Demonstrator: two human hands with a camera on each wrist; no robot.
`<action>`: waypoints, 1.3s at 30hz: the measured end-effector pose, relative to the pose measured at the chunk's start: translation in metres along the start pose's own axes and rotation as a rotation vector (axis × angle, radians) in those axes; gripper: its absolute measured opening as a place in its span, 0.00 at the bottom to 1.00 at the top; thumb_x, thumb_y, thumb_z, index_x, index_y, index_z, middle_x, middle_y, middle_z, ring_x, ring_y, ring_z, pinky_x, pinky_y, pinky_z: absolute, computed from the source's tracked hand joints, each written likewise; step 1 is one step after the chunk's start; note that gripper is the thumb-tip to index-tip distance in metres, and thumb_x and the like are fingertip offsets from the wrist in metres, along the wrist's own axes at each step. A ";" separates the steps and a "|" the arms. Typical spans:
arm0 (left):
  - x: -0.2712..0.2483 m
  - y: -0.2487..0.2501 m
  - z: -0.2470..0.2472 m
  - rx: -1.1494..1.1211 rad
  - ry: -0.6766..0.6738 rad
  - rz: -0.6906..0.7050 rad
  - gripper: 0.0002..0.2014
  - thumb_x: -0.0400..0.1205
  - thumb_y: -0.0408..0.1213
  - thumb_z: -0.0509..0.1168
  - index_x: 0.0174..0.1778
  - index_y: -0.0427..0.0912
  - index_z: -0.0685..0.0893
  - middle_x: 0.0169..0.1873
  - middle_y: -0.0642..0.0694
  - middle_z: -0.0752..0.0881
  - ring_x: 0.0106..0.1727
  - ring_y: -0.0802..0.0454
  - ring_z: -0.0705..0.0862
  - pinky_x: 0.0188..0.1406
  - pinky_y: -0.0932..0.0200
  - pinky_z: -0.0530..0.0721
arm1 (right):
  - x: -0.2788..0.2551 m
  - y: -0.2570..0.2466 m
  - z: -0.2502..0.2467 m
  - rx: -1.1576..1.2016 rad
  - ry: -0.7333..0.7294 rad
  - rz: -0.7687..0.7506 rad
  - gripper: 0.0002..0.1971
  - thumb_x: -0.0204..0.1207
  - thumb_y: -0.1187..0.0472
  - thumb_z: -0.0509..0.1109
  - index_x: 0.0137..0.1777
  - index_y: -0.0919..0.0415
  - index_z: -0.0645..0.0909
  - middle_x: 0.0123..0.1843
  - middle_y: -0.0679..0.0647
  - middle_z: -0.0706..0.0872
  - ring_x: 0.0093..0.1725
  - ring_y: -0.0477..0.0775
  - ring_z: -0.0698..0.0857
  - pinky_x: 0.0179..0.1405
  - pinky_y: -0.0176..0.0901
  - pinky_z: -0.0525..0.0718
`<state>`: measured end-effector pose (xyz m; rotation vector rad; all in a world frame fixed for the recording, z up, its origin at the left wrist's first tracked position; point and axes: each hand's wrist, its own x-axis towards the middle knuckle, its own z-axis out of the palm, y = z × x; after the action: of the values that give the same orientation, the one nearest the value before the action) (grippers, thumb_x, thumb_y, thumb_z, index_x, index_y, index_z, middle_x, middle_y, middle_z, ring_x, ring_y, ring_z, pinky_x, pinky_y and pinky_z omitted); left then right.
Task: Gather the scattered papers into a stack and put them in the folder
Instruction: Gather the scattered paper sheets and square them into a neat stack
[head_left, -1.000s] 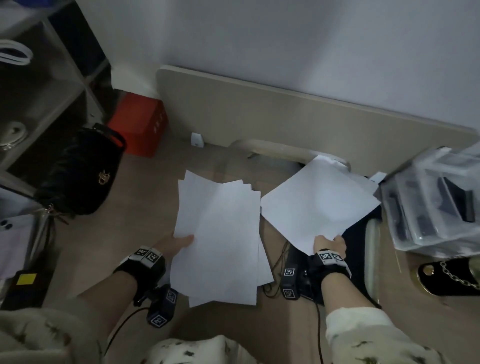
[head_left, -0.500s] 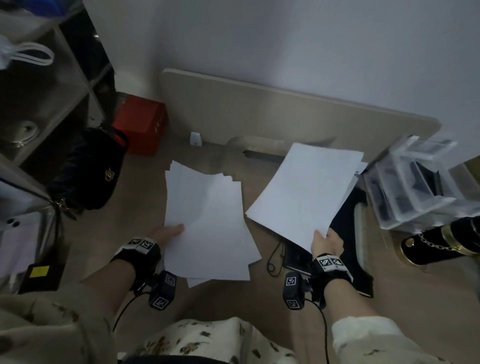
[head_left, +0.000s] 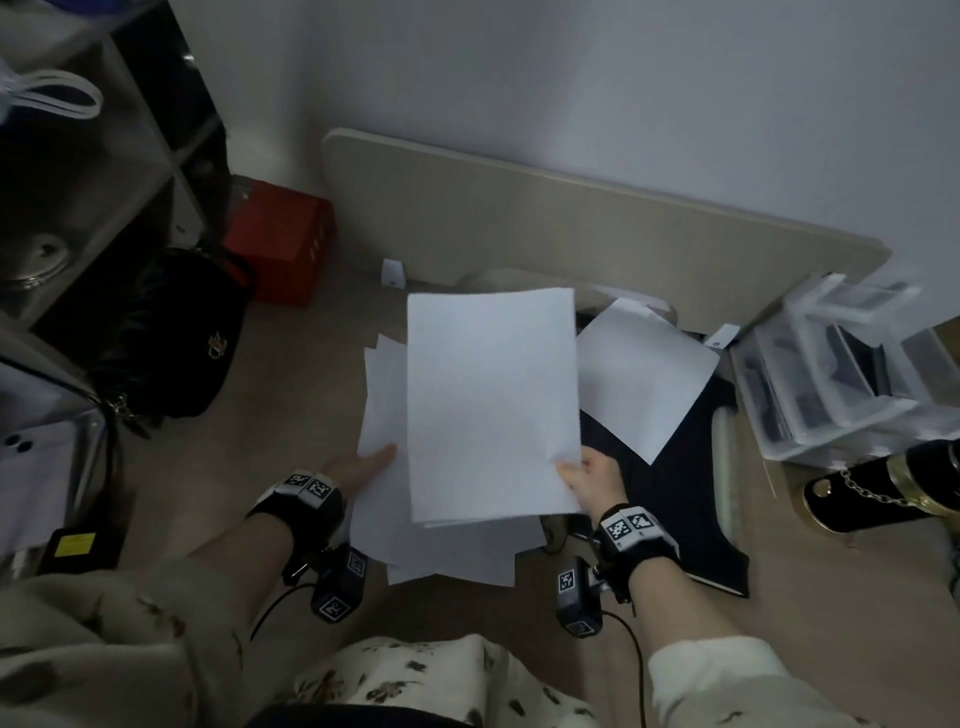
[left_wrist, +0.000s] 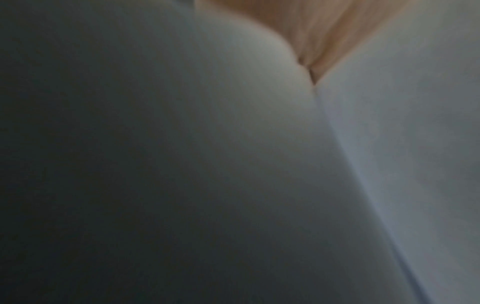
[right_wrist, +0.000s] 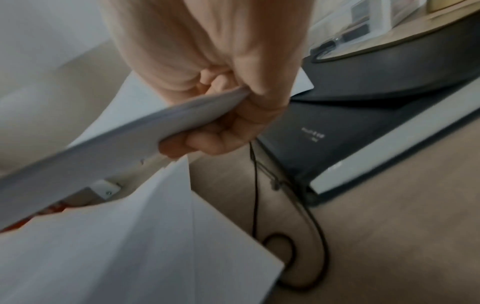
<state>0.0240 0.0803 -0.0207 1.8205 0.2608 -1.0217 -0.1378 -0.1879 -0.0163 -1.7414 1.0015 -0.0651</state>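
Observation:
My right hand (head_left: 587, 478) pinches a sheaf of white sheets (head_left: 493, 405) by its lower right corner, thumb on top and fingers curled below, as the right wrist view (right_wrist: 228, 115) shows. The sheaf lies over a fanned paper stack (head_left: 384, 405) that my left hand (head_left: 363, 462) holds at its left edge. The left wrist view is blurred: only paper (left_wrist: 389, 144) and a strip of the left hand's skin (left_wrist: 311, 30). One loose sheet (head_left: 644, 374) lies on the black folder (head_left: 675, 499), which lies on the floor to the right (right_wrist: 337, 127).
A beige board (head_left: 571, 228) leans on the wall behind. Clear plastic drawers (head_left: 831, 374) and a black shoe with a gold chain (head_left: 883, 483) sit right. A black handbag (head_left: 171, 338), red box (head_left: 280, 239) and shelf (head_left: 78, 156) stand left. A black cable (right_wrist: 255, 185) runs beside the folder.
My right hand has swung its sheets left and straightened them over the left hand's stack. A single sheet now shows on the folder.

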 end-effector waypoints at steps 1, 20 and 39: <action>0.000 0.000 0.000 0.020 0.013 0.005 0.37 0.75 0.58 0.70 0.72 0.34 0.75 0.68 0.38 0.80 0.65 0.38 0.80 0.69 0.44 0.77 | 0.000 0.004 0.006 -0.060 -0.031 0.022 0.07 0.74 0.69 0.73 0.49 0.60 0.85 0.46 0.57 0.88 0.48 0.58 0.87 0.46 0.43 0.84; 0.015 -0.001 0.013 0.023 0.004 -0.025 0.36 0.70 0.50 0.78 0.69 0.34 0.78 0.66 0.38 0.82 0.65 0.38 0.81 0.70 0.43 0.76 | 0.028 -0.014 -0.021 -0.269 0.320 0.231 0.13 0.76 0.54 0.62 0.47 0.59 0.86 0.42 0.55 0.86 0.43 0.63 0.83 0.42 0.44 0.80; 0.034 -0.008 0.018 0.024 0.057 -0.036 0.33 0.73 0.42 0.77 0.71 0.33 0.76 0.66 0.36 0.81 0.65 0.38 0.80 0.69 0.42 0.77 | 0.085 0.019 -0.077 -0.185 0.355 0.569 0.25 0.67 0.54 0.69 0.56 0.74 0.76 0.50 0.67 0.84 0.42 0.65 0.84 0.38 0.48 0.75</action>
<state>0.0308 0.0604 -0.0544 1.8743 0.3184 -1.0031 -0.1315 -0.3023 -0.0336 -1.5745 1.7811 0.0889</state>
